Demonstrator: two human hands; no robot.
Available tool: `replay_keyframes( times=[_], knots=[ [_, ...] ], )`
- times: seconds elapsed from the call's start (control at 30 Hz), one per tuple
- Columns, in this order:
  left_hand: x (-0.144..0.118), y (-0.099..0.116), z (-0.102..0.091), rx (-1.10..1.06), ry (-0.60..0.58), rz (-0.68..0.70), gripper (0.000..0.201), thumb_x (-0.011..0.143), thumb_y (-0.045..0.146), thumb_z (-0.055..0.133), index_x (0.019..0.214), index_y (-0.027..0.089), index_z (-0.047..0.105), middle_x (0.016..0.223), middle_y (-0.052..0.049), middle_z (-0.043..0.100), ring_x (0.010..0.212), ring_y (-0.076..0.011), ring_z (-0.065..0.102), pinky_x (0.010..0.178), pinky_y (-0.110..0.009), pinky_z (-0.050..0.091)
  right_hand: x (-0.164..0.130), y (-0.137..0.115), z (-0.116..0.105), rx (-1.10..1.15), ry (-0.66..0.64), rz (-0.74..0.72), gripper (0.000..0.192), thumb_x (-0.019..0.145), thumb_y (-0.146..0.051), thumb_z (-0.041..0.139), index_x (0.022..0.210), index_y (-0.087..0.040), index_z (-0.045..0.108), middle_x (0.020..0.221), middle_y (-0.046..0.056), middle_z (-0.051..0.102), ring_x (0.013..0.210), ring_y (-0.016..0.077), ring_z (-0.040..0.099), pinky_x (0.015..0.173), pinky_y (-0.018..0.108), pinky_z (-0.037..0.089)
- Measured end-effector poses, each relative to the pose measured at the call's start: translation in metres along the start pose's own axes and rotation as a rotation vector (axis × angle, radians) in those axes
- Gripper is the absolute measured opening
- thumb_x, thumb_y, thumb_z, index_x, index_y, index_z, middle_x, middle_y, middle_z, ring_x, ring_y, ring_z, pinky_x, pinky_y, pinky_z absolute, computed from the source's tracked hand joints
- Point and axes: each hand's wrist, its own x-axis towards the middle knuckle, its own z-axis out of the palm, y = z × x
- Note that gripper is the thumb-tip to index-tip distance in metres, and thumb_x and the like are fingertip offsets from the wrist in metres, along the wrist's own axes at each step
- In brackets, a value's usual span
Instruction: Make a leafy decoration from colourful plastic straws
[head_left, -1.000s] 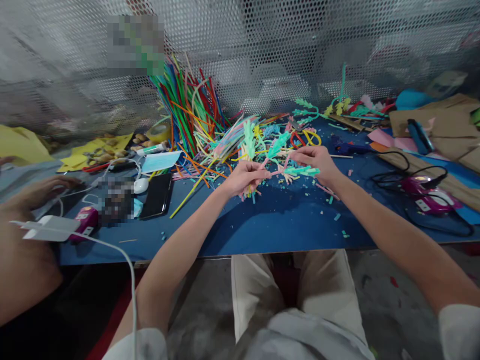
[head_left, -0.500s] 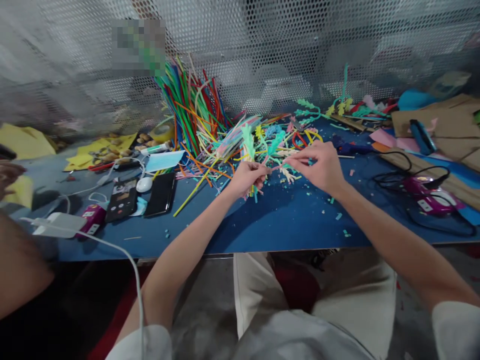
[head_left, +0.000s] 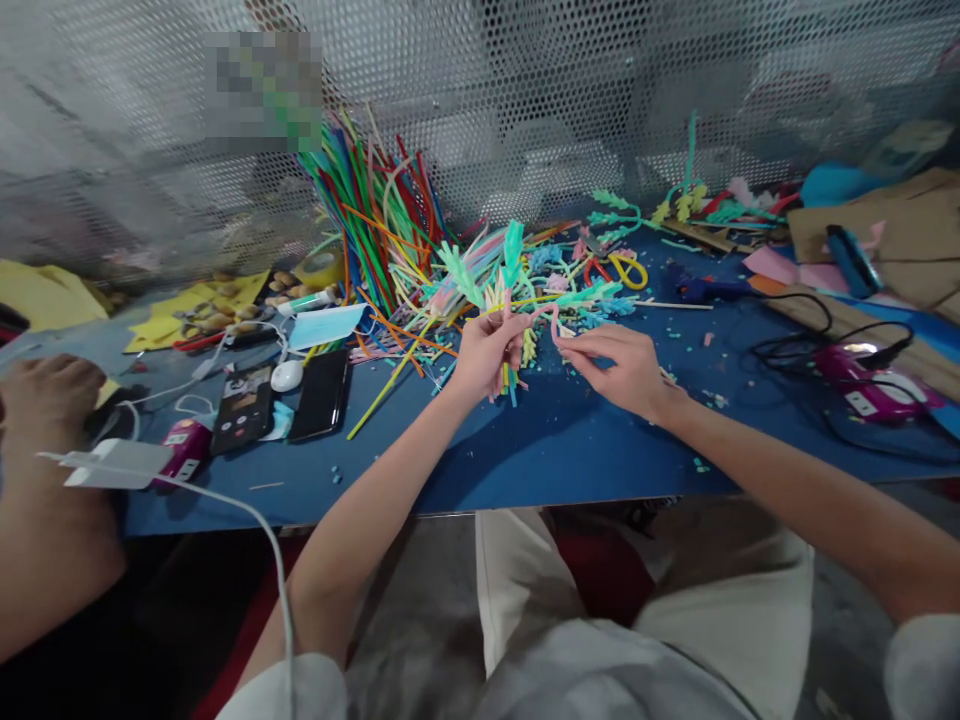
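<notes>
My left hand grips a small bunch of cut plastic straws upright above the blue table; their frayed teal and green tips fan out above my fingers. My right hand is just to the right of it, pinching a pink straw stem that bends out of the bunch. A big heap of long coloured straws leans on the perforated metal wall behind. Small straw offcuts litter the table around both hands.
Two phones, a white mouse and a face mask lie at the left. A purple glue gun with black cable sits at the right, cardboard behind it. Another person's hand rests at the far left by a white charger.
My left hand has lifted the bunch so its tips now point upward. My right hand let go of the teal frayed piece and moved in closer, pinching the pink stem.
</notes>
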Motion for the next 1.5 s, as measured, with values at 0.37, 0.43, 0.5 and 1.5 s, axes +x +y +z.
replay_keyframes(
  times=[0.37,0.43,0.5,1.5],
  knots=[
    [-0.008,-0.019,0.01,0.273,0.073,0.343,0.031,0.092,0.048,0.081,0.085,0.019,0.074,0.067,0.001,0.068,0.048,-0.0065,0.053,0.049,-0.02,0.042,0.013,0.0,-0.002,0.757,-0.067,0.627,0.049,0.081,-0.064,0.086,0.11,-0.025,0.086,0.11,0.009,0.085,0.095,0.0257,0.076,0.083,0.04,0.061],
    [-0.01,-0.023,0.011,0.351,0.091,0.372,0.031,0.094,0.049,0.078,0.089,0.019,0.078,0.071,0.0,0.071,0.051,-0.0082,0.056,0.05,-0.021,0.045,0.014,-0.003,-0.003,0.849,-0.033,0.677,0.05,0.076,-0.063,0.09,0.106,-0.023,0.085,0.108,0.01,0.084,0.089,0.0235,0.074,0.079,0.038,0.06],
    [-0.011,-0.027,0.011,0.435,0.111,0.388,0.034,0.095,0.054,0.076,0.092,0.02,0.081,0.075,-0.002,0.075,0.054,-0.0107,0.059,0.052,-0.023,0.048,0.014,-0.005,-0.002,0.914,0.012,0.697,0.045,0.072,-0.06,0.094,0.095,-0.023,0.084,0.101,0.008,0.083,0.083,0.0206,0.071,0.076,0.036,0.059],
    [-0.017,-0.023,0.023,-0.2,-0.321,-0.064,0.049,0.073,0.055,0.098,0.083,0.012,0.079,0.074,-0.007,0.08,0.04,-0.0067,0.055,0.037,-0.019,0.045,0.013,-0.006,-0.001,0.968,0.157,0.69,0.048,0.054,-0.063,0.105,0.076,-0.029,0.081,0.073,-0.002,0.074,0.063,0.011,0.062,0.056,0.026,0.05]
  ],
)
